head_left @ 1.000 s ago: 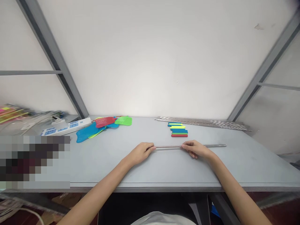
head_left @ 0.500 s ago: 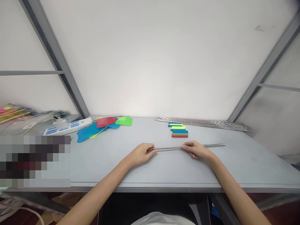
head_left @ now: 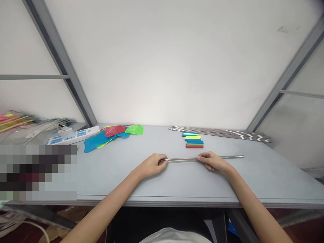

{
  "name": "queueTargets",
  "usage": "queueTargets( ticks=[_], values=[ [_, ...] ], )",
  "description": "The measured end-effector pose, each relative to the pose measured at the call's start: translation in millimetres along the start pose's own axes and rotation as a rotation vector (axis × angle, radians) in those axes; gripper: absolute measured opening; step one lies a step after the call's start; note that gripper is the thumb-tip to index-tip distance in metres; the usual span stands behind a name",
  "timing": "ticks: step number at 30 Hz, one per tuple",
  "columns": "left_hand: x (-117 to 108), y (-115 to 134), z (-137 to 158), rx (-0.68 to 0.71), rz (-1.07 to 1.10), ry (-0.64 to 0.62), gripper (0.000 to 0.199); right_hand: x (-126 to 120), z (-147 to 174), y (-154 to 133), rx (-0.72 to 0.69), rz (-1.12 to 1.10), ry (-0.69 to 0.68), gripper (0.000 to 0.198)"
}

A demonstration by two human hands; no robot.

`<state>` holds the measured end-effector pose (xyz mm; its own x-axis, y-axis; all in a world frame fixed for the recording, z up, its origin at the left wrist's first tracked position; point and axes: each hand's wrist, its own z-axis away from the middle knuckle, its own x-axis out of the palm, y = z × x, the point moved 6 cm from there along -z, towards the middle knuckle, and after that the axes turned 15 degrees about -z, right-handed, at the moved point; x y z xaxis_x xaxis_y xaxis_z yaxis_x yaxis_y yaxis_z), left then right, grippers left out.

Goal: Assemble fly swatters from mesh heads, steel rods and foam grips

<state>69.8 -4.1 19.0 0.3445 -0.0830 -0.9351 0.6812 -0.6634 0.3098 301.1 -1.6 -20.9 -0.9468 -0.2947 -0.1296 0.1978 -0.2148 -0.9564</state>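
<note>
A thin metal rod (head_left: pixel 181 159) lies sideways just above the grey table, held at two places. My left hand (head_left: pixel 154 164) is closed round its left end, thumb and fingers pinching it. Farther right, my right hand (head_left: pixel 210 161) pinches the rod between thumb and fingertips, and the right end sticks out past the hand. Behind the rod sits a row of coloured plastic handles (head_left: pixel 193 139) in blue, yellow, green and red. Against the wall rests a bundle of similar metal rods (head_left: pixel 220 132).
Fly swatter heads in blue (head_left: pixel 95 141), red (head_left: pixel 115 130) and green (head_left: pixel 134 129) overlap at the back left. Beside them are a white power strip (head_left: pixel 81 134) with a plug and cables. The table (head_left: pixel 177 185) ends at a straight front edge. Grey metal posts (head_left: pixel 73 91) stand at both sides.
Both hands keep their grip on the rod in almost the same place. My left thumb and fingers have shifted slightly at the rod's left end.
</note>
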Motion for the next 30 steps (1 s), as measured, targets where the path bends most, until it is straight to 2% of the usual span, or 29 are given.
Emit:
queueTargets(
  ticks=[30],
  values=[
    [-4.4, 1.3, 0.3, -0.046, 0.038, 0.027, 0.019, 0.1, 0.3, -0.2, -0.002, -0.018, -0.001, 0.038]
  ],
)
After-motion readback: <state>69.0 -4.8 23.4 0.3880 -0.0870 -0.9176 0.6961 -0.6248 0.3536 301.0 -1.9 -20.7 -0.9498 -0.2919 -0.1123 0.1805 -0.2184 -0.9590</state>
